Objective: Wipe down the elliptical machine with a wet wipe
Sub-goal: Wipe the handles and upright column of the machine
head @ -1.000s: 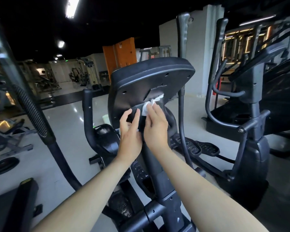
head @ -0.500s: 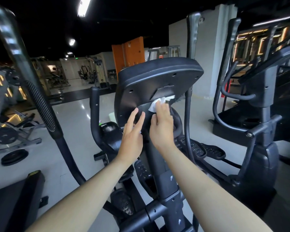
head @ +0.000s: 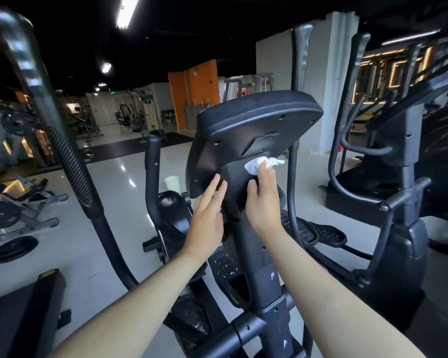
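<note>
The left hand (head: pixel 207 215) lies flat, fingers straight and together, against the lower edge of the elliptical machine (head: pixel 243 125) — the black back of its console. Just right, the right hand (head: pixel 264 200) (fingers straight, thumb spread) presses a crumpled white wipe (head: pixel 259 162) onto the console's neck.

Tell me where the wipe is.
In the head view, just right of centre, the wet wipe is pressed by the right hand against the elliptical's neck, just below the console.

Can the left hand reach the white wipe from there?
Probably yes. The left hand is open and close below the wipe, with nothing between them, though the right hand presses it against the machine.
</note>
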`<control>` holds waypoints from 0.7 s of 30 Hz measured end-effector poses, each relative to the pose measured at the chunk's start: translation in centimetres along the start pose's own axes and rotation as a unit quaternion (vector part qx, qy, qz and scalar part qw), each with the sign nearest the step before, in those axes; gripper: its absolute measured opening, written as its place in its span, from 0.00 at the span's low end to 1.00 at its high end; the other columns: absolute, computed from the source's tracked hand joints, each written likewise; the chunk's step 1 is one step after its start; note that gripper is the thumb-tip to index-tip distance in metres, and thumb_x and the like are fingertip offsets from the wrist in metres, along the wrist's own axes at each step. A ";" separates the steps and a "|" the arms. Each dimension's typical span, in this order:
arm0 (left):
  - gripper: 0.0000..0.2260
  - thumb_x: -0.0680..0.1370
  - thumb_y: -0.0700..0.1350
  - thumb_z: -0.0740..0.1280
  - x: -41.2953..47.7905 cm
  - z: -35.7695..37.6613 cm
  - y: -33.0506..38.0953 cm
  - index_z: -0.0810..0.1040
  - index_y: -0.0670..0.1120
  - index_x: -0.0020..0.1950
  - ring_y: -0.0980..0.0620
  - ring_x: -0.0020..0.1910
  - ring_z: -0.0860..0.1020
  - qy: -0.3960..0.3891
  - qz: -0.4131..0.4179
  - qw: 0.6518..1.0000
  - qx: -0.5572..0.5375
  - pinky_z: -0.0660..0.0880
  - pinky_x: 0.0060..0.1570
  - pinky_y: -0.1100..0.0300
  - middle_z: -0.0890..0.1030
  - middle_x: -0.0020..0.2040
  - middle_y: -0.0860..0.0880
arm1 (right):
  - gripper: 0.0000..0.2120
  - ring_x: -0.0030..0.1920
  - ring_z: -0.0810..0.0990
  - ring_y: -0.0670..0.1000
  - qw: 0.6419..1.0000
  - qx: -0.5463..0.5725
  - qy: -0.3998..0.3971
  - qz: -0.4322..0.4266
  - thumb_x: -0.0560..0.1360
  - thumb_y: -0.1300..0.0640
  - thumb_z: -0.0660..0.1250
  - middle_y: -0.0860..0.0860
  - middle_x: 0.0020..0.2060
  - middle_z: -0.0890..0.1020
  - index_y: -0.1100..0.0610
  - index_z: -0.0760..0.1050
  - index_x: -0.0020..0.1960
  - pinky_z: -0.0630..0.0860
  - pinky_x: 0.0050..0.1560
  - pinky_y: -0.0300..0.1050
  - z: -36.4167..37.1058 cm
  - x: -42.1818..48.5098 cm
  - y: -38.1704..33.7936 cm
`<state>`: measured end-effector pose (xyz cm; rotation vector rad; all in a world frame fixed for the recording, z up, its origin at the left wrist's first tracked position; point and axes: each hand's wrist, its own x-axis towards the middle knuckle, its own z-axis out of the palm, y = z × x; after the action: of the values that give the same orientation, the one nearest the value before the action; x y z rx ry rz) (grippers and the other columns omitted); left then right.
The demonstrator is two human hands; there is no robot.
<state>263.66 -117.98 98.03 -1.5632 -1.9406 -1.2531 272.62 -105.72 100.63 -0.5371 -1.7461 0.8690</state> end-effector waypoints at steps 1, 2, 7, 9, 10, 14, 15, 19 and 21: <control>0.33 0.79 0.26 0.57 0.0 0.0 -0.2 0.63 0.50 0.81 0.66 0.77 0.55 -0.005 0.004 1.000 0.000 0.64 0.76 0.55 0.52 0.81 0.65 | 0.25 0.71 0.67 0.54 1.000 0.015 0.002 0.025 0.82 0.58 0.52 0.52 0.69 0.70 0.54 0.61 0.78 0.65 0.71 0.47 0.1 -0.1 -0.1; 0.33 0.79 0.25 0.57 0.1 0.0 -0.3 0.63 0.49 0.81 0.65 0.76 0.56 -0.005 0.011 1.000 0.002 0.66 0.75 0.52 0.52 0.80 0.66 | 0.24 0.74 0.65 0.53 0.998 0.027 0.009 0.053 0.83 0.58 0.52 0.51 0.72 0.69 0.53 0.62 0.79 0.62 0.71 0.44 0.3 -0.3 -0.3; 0.31 0.78 0.24 0.59 0.7 0.3 -0.3 0.66 0.43 0.79 0.56 0.65 0.67 0.016 0.061 0.997 0.051 0.59 0.72 0.70 0.55 0.81 0.58 | 0.17 0.61 0.72 0.54 0.995 0.003 0.072 0.076 0.80 0.57 0.51 0.52 0.60 0.74 0.57 0.70 0.65 0.71 0.65 0.56 1.2 -1.0 -0.1; 0.31 0.77 0.24 0.61 1.1 0.5 -0.3 0.67 0.42 0.79 0.52 0.63 0.68 0.021 0.073 0.995 0.070 0.56 0.70 0.74 0.56 0.82 0.54 | 0.16 0.59 0.72 0.55 0.998 -0.019 0.066 -0.003 0.78 0.59 0.52 0.51 0.56 0.74 0.56 0.70 0.63 0.72 0.62 0.60 1.2 -0.6 -0.9; 0.31 0.77 0.23 0.61 1.3 0.7 -0.3 0.67 0.42 0.79 0.51 0.61 0.68 0.027 0.076 0.994 0.076 0.55 0.70 0.74 0.56 0.82 0.53 | 0.18 0.62 0.72 0.56 0.998 -0.040 0.046 -0.033 0.79 0.60 0.52 0.52 0.60 0.75 0.55 0.70 0.66 0.71 0.64 0.61 1.3 -0.3 -1.2; 0.32 0.76 0.23 0.60 1.7 1.1 0.0 0.69 0.43 0.78 0.51 0.59 0.67 0.031 0.086 0.992 0.087 0.56 0.68 0.72 0.56 0.81 0.54 | 0.18 0.72 0.69 0.55 0.995 -0.093 0.039 -0.005 0.81 0.58 0.52 0.47 0.65 0.75 0.52 0.68 0.70 0.65 0.72 0.65 1.0 -0.3 -0.1; 0.32 0.75 0.23 0.61 1.8 1.1 0.2 0.69 0.43 0.78 0.51 0.58 0.67 0.030 0.092 0.991 0.096 0.59 0.67 0.70 0.57 0.81 0.54 | 0.14 0.62 0.74 0.54 0.995 -0.078 0.066 0.012 0.81 0.56 0.52 0.44 0.55 0.76 0.52 0.70 0.63 0.71 0.65 0.66 0.9 -0.8 0.8; 0.33 0.74 0.24 0.63 2.1 1.7 0.5 0.71 0.44 0.76 0.49 0.52 0.65 0.013 0.113 0.983 0.147 0.71 0.57 0.59 0.63 0.81 0.52 | 0.09 0.43 0.71 0.48 0.987 0.012 0.111 0.113 0.84 0.53 0.53 0.41 0.41 0.71 0.50 0.71 0.50 0.70 0.48 0.47 0.0 -2.5 2.2; 0.33 0.72 0.24 0.64 2.2 2.1 0.7 0.72 0.45 0.76 0.49 0.50 0.64 0.002 0.104 0.981 0.164 0.71 0.52 0.59 0.63 0.81 0.52 | 0.09 0.41 0.72 0.45 0.983 0.044 0.120 0.134 0.85 0.51 0.55 0.42 0.41 0.76 0.49 0.73 0.51 0.69 0.46 0.40 -0.7 -1.7 1.5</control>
<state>264.09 -114.96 98.70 -1.5412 -1.8142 -0.8045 273.73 -105.78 98.57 -0.7964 -1.4290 1.0192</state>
